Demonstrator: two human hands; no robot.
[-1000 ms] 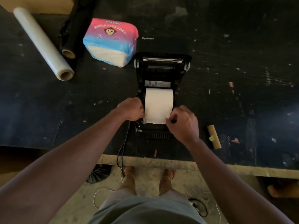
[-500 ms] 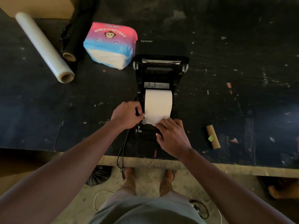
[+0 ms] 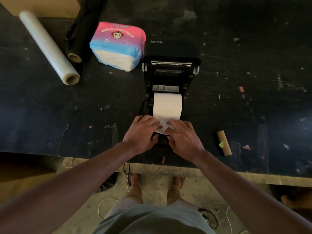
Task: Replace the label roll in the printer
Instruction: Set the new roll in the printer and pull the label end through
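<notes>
New label roll (image 3: 167, 105) seated in open printer (image 3: 170, 76); old core (image 3: 223, 142) at 3 o'clock on table (image 3: 253, 81). Left hand (image 3: 141, 130), right hand (image 3: 183, 134) — fingers spread flat, pressing paper's loose end. Left, likely: feed end, close lid.

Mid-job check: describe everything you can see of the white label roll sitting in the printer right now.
The label roll is a plain white paper cylinder with no print showing, lying on its side in the bay of the open black printer, axis running left to right. Its loose end is drawn toward the person over the printer's front edge. The left hand and right hand lie flat on that end, fingers spread, pressing it down. Its core is hidden.
</notes>
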